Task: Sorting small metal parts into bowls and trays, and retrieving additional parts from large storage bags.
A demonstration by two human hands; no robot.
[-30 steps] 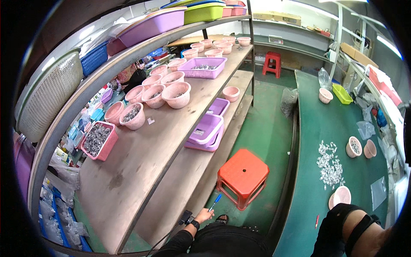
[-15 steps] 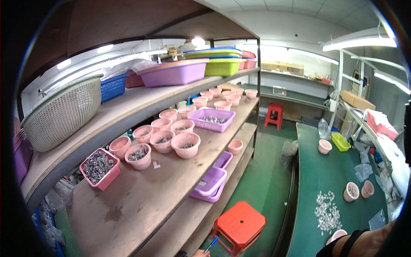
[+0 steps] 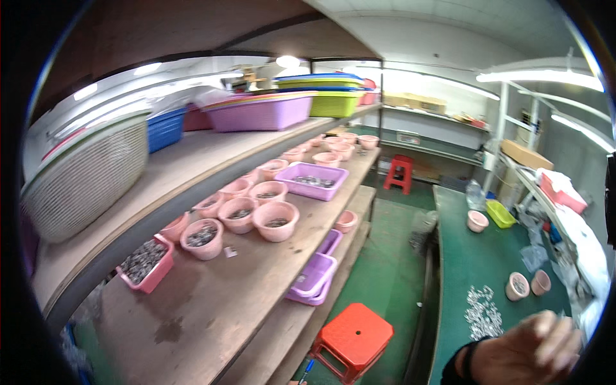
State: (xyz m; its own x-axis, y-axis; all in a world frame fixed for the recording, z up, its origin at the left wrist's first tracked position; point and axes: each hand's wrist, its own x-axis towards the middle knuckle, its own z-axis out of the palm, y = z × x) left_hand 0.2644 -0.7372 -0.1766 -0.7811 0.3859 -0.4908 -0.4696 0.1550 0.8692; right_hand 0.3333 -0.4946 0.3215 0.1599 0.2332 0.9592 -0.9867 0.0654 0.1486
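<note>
At the bottom edge a sliver of my left hand (image 3: 296, 383) is closed on a blue pen (image 3: 308, 369), which points up beside the red stool (image 3: 356, 333); most of that hand is out of the picture. My right hand (image 3: 529, 350), with a black band at the wrist, is raised over the near end of the green table (image 3: 462, 256). Its fingers are loosely bent and blurred, and nothing shows in them. Beyond it lies a scatter of small silvery metal parts (image 3: 482, 311). Two pink pots stand near the parts, one holding some pieces (image 3: 517, 287), the other tilted (image 3: 541, 282).
On the left, a wooden shelf carries several pink pots (image 3: 276, 221), a pink basket of dark metal parts (image 3: 157, 269) and a purple tray (image 3: 314, 179). Larger baskets (image 3: 256, 112) fill the shelf above. Purple trays (image 3: 314, 276) sit below. A second red stool (image 3: 399, 174) stands farther off.
My right hand has come up and further into view, over the table's near end, hiding the pot there. My left hand and the pen have sunk lower. The view has shifted slightly and blurred.
</note>
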